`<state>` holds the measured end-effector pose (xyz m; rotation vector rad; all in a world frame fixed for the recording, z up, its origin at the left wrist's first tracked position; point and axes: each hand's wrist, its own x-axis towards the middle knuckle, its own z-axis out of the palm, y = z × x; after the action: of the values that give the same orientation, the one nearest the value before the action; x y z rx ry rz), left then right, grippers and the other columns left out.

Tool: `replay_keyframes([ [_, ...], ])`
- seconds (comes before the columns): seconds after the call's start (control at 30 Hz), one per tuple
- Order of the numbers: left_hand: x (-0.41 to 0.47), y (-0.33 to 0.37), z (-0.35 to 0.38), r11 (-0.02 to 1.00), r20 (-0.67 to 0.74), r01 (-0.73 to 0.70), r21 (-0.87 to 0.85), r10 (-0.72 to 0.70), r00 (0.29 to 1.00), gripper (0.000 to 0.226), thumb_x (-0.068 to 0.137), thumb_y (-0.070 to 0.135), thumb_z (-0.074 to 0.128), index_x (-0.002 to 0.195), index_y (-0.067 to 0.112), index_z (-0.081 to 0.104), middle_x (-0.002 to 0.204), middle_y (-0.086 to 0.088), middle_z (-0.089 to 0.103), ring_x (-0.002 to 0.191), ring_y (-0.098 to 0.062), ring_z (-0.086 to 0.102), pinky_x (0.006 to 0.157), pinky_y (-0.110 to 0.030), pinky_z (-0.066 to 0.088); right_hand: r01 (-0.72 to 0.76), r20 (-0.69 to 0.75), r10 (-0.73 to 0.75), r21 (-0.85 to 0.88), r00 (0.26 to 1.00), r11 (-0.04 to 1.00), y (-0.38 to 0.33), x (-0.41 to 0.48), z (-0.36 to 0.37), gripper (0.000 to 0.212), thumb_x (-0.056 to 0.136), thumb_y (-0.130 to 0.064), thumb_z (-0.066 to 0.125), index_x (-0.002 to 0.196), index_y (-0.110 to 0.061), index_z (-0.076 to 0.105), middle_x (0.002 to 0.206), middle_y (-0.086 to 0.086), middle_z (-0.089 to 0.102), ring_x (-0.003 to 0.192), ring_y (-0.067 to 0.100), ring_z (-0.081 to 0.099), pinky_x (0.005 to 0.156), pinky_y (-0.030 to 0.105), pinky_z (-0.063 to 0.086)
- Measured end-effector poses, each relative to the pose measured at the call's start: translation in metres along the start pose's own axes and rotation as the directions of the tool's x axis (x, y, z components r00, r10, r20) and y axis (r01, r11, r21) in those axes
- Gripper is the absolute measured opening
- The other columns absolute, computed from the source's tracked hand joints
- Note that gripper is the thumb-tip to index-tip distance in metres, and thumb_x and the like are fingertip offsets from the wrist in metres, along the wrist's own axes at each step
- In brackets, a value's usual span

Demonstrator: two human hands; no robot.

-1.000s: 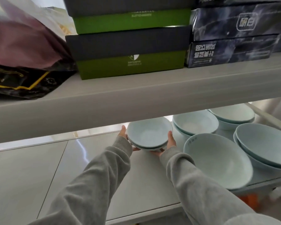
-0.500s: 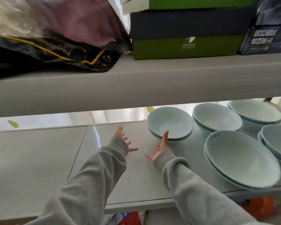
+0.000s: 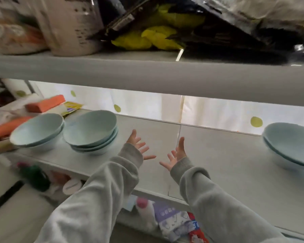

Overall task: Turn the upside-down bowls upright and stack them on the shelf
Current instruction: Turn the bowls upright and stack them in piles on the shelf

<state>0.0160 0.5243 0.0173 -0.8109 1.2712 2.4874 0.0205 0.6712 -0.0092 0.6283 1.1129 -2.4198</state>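
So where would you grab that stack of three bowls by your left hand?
Probably by the bottom bowl's outer wall, a palm on each side, reaching in from the front below the upper shelf. The three-bowl stack stands upright and nested, its rims flaring, so cupping low carries all three. The left hand and right hand are open, empty.

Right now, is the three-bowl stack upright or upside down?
Upright: the stack shows its hollow facing up, with its base on the shelf.
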Motion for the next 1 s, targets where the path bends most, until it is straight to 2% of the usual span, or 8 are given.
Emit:
replay_keyframes([
  [0.1,-0.012,0.027,-0.07,0.998,-0.043,0.02,-0.053,-0.022,0.999,0.08,0.088,0.064,0.04,0.15,0.02,0.017,0.156,-0.006,0.02,0.142,-0.029,0.025,0.08,-0.064,0.042,-0.012,0.047,0.013,-0.036,0.999,0.999,0.053,0.011,0.057,0.1,0.071,-0.075,0.047,0.15,-0.026,0.009,0.159,-0.004,0.011,0.145,0.02,0.017,0.104,0.061,0.031],
  [0.27,-0.033,0.046,-0.156,0.988,-0.109,0.073,-0.133,-0.088,0.99,0.079,0.086,0.049,0.056,0.148,0.016,0.02,0.154,-0.01,0.023,0.141,-0.031,0.024,0.098,-0.066,0.034,-0.047,0.096,0.056,-0.096,0.994,0.994,0.106,0.024,0.121,0.098,0.075,-0.074,0.045,0.151,-0.024,0.007,0.159,-0.004,0.009,0.146,0.02,0.016,0.106,0.061,0.029],
  [0.37,-0.042,0.064,-0.199,0.981,-0.182,0.038,-0.188,-0.073,0.981,0.084,0.079,0.042,0.068,0.146,0.018,0.023,0.152,-0.012,0.024,0.14,-0.034,0.024,0.1,-0.065,0.032,-0.058,0.108,0.075,-0.156,0.991,0.986,0.122,0.033,0.152,0.099,0.074,-0.074,0.045,0.15,-0.024,0.009,0.159,-0.003,0.01,0.146,0.022,0.016,0.107,0.061,0.029],
  [0.5,-0.043,0.095,-0.239,0.969,-0.282,-0.065,-0.239,-0.005,0.959,0.085,0.077,0.043,0.07,0.145,0.02,0.025,0.147,-0.008,0.029,0.136,-0.036,0.028,0.098,-0.068,0.033,-0.025,0.132,0.056,-0.226,0.99,0.974,0.126,0.048,0.179,0.101,0.07,-0.077,0.046,0.15,-0.028,0.008,0.159,-0.005,0.009,0.146,0.025,0.014,0.106,0.066,0.025],
  [0.7,-0.028,0.132,-0.248,0.976,-0.238,-0.1,-0.193,0.053,0.97,0.085,0.081,0.056,0.059,0.149,0.025,0.018,0.156,0.0,0.021,0.141,-0.033,0.024,0.098,-0.069,0.033,-0.001,0.158,0.057,-0.334,0.986,0.943,0.113,0.063,0.197,0.097,0.068,-0.076,0.047,0.148,-0.03,0.017,0.158,-0.002,0.015,0.143,0.033,0.019,0.103,0.069,0.027],
  [0.83,-0.019,0.141,-0.237,0.973,-0.205,-0.106,-0.203,0.064,0.977,0.072,0.084,0.055,0.055,0.144,0.02,0.035,0.147,0.001,0.038,0.134,-0.033,0.034,0.097,-0.067,0.036,-0.044,0.161,0.103,-0.333,0.981,0.942,0.112,0.068,0.202,0.088,0.077,-0.073,0.042,0.147,-0.02,0.025,0.155,0.003,0.023,0.14,0.034,0.027,0.1,0.067,0.033],
  [1.0,-0.02,0.139,-0.225,0.965,-0.245,-0.112,-0.239,0.052,0.968,0.063,0.086,0.048,0.057,0.141,0.022,0.039,0.144,-0.002,0.041,0.132,-0.034,0.036,0.096,-0.066,0.038,-0.07,0.14,0.113,-0.282,0.984,0.957,0.113,0.064,0.199,0.087,0.077,-0.07,0.047,0.146,-0.021,0.027,0.154,0.005,0.024,0.139,0.035,0.028,0.097,0.067,0.036],
])
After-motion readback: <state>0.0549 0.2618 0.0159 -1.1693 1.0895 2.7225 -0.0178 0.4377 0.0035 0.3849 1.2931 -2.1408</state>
